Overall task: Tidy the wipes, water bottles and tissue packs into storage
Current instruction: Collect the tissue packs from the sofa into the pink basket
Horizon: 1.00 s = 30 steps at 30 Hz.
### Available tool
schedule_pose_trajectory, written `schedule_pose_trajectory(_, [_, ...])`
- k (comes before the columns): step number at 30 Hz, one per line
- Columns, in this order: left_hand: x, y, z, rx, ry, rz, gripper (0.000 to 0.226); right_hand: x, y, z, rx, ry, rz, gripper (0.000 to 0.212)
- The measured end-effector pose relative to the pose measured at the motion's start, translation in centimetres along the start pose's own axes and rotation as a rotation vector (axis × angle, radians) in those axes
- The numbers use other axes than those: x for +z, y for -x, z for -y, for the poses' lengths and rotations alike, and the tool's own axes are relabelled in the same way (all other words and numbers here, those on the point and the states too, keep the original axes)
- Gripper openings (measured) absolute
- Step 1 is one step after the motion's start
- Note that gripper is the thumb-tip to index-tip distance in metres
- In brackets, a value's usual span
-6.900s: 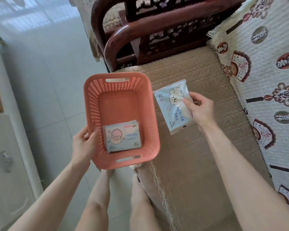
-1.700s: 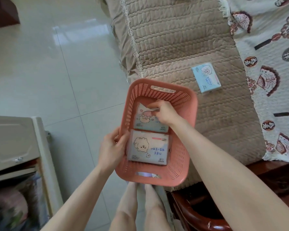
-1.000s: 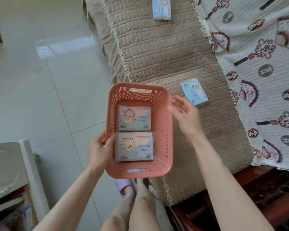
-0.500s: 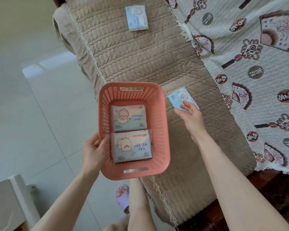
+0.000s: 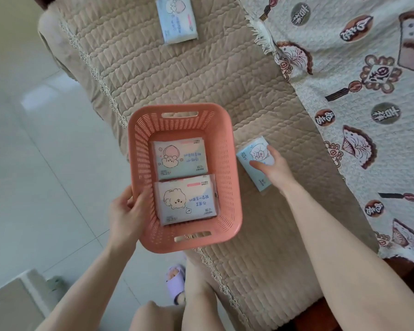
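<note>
Half a second on from first touching it, the person's right hand [image 5: 274, 169] now grips the small pale-blue plastic-wrapped tissue pack [image 5: 250, 155], thumb across its printed face and fingers [image 5: 271, 149] hooked over its far edge. The pack sits at 3 o'clock of the salmon-pink perforated plastic basket [image 5: 225, 149], just beside its wall; whether it is clear of the cushion cannot be told. The left hand [image 5: 126, 217] clamps the basket's rim at 8 o'clock, thumb inside the wall and the other fingers outside. Two flat rectangular packs lie edge to edge on the basket floor: the peach-cartoon pack [image 5: 179, 160] toward 12 o'clock, the fluffy-dog-cartoon pack [image 5: 187, 200] toward 6 o'clock. The basket straddles the lace-trimmed edge of the beige quilted sofa cushion [image 5: 177, 75], half over the pale tiled floor [image 5: 34, 163]. Another white-and-blue cartoon-printed pack [image 5: 177, 19] lies on the cushion, well apart at 12 o'clock. A cream throw printed with brown fans and medallions [image 5: 368, 103] lies at 2 o'clock, and a lilac slipper [image 5: 176, 280] at 6 o'clock
</note>
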State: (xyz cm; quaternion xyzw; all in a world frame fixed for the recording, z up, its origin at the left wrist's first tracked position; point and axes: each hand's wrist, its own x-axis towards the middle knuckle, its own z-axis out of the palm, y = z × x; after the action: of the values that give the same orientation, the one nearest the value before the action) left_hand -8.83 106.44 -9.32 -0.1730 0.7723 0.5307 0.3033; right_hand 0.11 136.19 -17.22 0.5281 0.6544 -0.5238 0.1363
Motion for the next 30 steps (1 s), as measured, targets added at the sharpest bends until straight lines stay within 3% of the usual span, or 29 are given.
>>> schedule_pose_trajectory(3, [0.3,-0.8,-0.5,0.006,0.007,0.011,0.017,-0.4,-3.5,-2.2,-0.062,0.118,-0.023,0.079])
schedule_pose_trajectory(8, [0.3,-2.2,-0.9,-0.003,0.021,0.005,0.020,0.3,-3.3,-0.1,-0.048,0.464,-0.135,0.073])
schedule_pose_trajectory(13, [-0.3,-3.2,-1.5,-0.014,0.005,0.011,0.025,0.5,-3.8,0.0,-0.086,0.284,-0.236,0.038])
schedule_pose_trajectory(22, [-5.6,-6.6,-4.2,-0.001,-0.027,0.048,0.022,2.3,-0.7,8.7,-0.193,-0.047,-0.246,0.042])
schedule_pose_trajectory(30, [-12.8,-10.7,-6.9,-0.013,-0.039,0.044,0.021,8.3,2.0,19.0,-0.344,-0.073,-0.167,0.041])
